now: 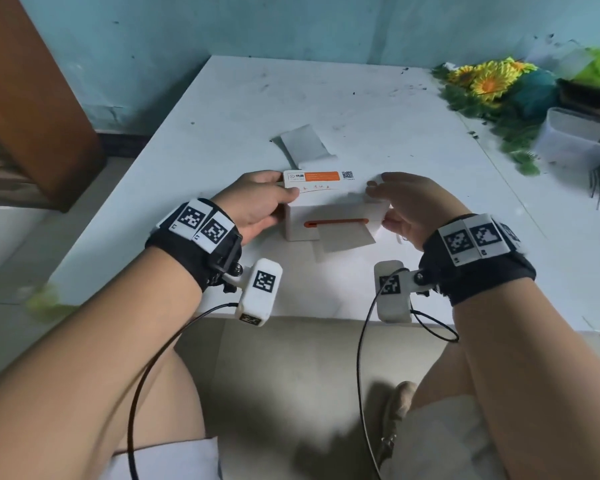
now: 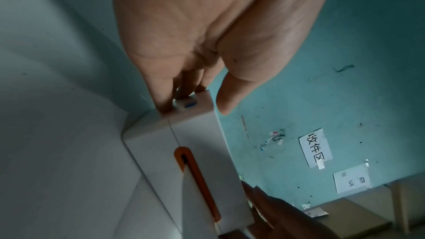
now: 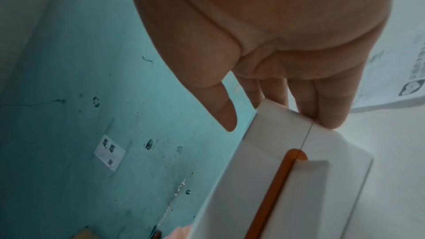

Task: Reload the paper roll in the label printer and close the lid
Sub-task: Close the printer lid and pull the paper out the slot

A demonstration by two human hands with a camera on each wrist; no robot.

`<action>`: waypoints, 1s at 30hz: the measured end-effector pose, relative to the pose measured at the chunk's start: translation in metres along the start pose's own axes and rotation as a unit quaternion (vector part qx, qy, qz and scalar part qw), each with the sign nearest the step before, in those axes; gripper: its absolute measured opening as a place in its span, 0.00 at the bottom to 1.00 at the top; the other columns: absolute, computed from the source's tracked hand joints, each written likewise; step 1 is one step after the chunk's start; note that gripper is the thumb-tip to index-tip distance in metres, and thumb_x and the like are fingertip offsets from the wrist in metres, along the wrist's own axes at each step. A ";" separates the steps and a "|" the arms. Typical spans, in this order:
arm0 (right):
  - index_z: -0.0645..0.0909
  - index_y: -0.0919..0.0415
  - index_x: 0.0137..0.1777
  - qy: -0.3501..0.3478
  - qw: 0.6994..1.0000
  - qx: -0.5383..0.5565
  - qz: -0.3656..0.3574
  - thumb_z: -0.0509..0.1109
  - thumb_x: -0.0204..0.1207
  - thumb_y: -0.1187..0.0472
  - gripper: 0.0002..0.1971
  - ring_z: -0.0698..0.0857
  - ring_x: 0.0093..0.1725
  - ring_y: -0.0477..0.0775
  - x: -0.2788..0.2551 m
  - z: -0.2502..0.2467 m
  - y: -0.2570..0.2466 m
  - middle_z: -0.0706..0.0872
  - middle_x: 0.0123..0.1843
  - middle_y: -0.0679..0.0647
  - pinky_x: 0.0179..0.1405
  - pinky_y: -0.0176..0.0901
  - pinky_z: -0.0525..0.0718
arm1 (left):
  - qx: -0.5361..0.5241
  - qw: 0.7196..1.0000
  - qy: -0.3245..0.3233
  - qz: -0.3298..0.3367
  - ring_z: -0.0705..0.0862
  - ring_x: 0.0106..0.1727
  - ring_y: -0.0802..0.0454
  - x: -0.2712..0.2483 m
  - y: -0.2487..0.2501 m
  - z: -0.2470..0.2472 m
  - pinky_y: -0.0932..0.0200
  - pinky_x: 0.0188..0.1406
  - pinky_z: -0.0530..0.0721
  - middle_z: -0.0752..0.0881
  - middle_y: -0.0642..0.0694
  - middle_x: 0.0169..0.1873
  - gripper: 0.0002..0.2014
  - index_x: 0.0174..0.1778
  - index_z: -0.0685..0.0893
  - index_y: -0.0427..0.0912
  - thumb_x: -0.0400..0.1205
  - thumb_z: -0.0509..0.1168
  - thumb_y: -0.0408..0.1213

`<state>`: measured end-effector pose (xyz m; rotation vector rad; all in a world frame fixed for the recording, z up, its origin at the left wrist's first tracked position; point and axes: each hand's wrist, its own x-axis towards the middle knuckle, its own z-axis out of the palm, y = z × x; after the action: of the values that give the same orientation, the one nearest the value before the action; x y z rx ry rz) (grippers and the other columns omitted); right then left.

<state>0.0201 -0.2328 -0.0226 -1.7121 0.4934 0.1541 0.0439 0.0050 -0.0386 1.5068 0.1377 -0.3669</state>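
White boxy plastic label printer (image 1: 333,211), set near the front edge of the white table (image 1: 222,109), is clasped at one end by the left hand (image 1: 257,206) and merely touched by straight fingers of the right hand (image 1: 409,202), so its labelled lid (image 1: 312,183) should be pressed evenly.

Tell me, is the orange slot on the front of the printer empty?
No, a strip of paper sticks out of the orange slot on the front of the label printer.
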 end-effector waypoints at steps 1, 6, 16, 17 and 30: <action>0.88 0.52 0.66 0.002 1.000 0.009 -0.007 0.76 0.87 0.69 0.14 0.92 0.66 0.59 0.001 -0.002 0.001 0.92 0.64 0.58 0.70 0.50 0.90 | -0.005 1.000 0.000 0.000 0.90 0.73 0.45 0.000 0.000 0.001 0.46 0.80 0.84 0.93 0.42 0.67 0.16 0.72 0.87 0.39 0.90 0.67 0.23; 0.82 0.52 0.83 0.033 0.999 -0.003 -0.026 0.70 0.91 0.69 0.24 0.93 0.70 0.65 0.012 -0.002 0.002 0.93 0.66 0.61 0.70 0.54 0.93 | -0.028 1.000 0.013 -0.002 0.91 0.65 0.47 0.003 0.000 0.012 0.54 0.66 0.86 0.92 0.40 0.66 0.18 0.74 0.86 0.39 0.90 0.66 0.21; 0.87 0.52 0.48 0.026 0.998 -0.039 -0.040 0.69 0.92 0.49 0.12 0.83 0.55 0.59 0.031 0.009 0.006 0.92 0.66 0.68 0.78 0.78 0.85 | 0.128 0.980 0.116 0.100 0.93 0.57 0.48 0.036 0.001 0.021 0.52 0.62 0.90 0.95 0.49 0.58 0.13 0.71 0.91 0.44 0.91 0.70 0.38; 0.87 0.53 0.51 0.025 0.998 -0.044 -0.047 0.68 0.90 0.47 0.13 0.83 0.54 0.60 0.031 0.010 0.007 0.92 0.64 0.66 0.77 0.82 0.84 | 0.128 0.980 0.116 0.094 0.92 0.55 0.48 0.037 0.002 0.020 0.52 0.58 0.89 0.94 0.49 0.57 0.14 0.72 0.90 0.44 0.91 0.70 0.39; 0.90 0.59 0.56 0.030 0.995 -0.066 -0.071 0.71 0.74 0.41 0.23 0.85 0.50 0.61 0.039 0.008 0.011 0.88 0.50 0.59 0.72 0.84 0.86 | 0.182 0.971 0.075 0.134 0.89 0.49 0.60 0.032 -0.005 0.014 0.61 0.60 0.86 0.95 0.51 0.62 0.15 0.73 0.90 0.47 0.90 0.72 0.39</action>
<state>0.0516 -0.2357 -0.0487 -1.8785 0.4120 0.0329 0.0704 -0.0135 -0.0523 1.8895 -0.0175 -0.0592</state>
